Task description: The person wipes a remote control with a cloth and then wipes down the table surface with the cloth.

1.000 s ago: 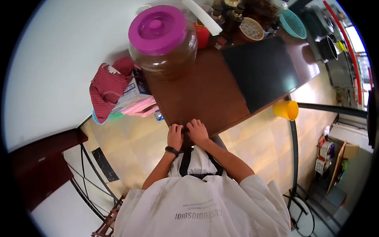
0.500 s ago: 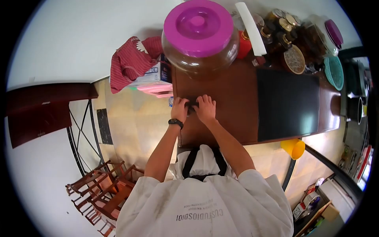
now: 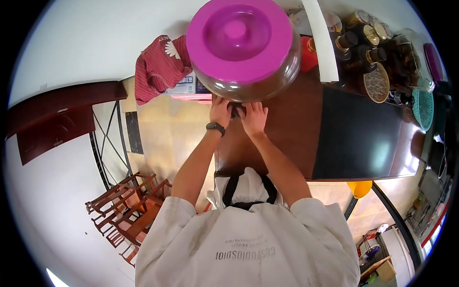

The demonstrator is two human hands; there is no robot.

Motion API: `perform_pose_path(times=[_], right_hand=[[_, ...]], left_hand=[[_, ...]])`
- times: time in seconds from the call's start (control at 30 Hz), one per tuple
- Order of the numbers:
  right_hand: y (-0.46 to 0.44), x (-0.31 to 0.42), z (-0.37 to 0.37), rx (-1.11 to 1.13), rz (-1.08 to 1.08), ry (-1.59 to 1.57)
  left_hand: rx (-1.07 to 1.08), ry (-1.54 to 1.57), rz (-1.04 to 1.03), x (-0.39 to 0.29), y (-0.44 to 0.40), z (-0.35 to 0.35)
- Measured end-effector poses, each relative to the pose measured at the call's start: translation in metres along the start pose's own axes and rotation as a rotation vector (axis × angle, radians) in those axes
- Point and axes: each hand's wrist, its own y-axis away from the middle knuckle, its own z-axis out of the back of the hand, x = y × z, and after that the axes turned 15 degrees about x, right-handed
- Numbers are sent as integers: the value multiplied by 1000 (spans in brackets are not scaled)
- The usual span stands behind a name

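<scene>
My left hand (image 3: 220, 113) and my right hand (image 3: 255, 118) are side by side at the left part of the brown table (image 3: 287, 143). Between them is a small dark, cloth-like thing (image 3: 235, 111), pressed against the tabletop. The fingers of both hands are bent over its edges, and it is partly hidden by them, so its exact kind is not clear. Just beyond my fingertips stands a big clear jar (image 3: 229, 90) with a purple lid (image 3: 260, 71). A dark band is on my left wrist.
Bottles (image 3: 368, 55), a woven basket (image 3: 376, 86) and a green basket (image 3: 422, 110) crowd the table's back right. A black panel (image 3: 358, 138) covers its right part. Left of the jar, a red striped cloth (image 3: 158, 71) lies over a box. Wooden chairs (image 3: 129, 205) stand lower left.
Both hands have slid forward with the dark cloth-like thing, closer to the jar. My view has shifted, so the jar looks larger and the bottles sit farther right.
</scene>
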Motion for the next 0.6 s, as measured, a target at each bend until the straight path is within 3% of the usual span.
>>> perform_pose_path(times=[0.07, 0.13, 0.3, 0.5, 0.6], right_hand=[[1, -6, 5, 144, 34, 45], [15, -10, 13, 194, 60, 65], [83, -19, 38, 358, 108, 102], [162, -24, 57, 610, 115, 150], [178, -24, 56, 600, 127, 192]], left_hand=[[158, 86, 26, -7, 1, 8], [140, 46, -44, -4, 14, 1], [350, 83, -74, -21, 81, -17], [469, 50, -217, -41, 162, -43], [459, 44, -227, -45, 177, -48]])
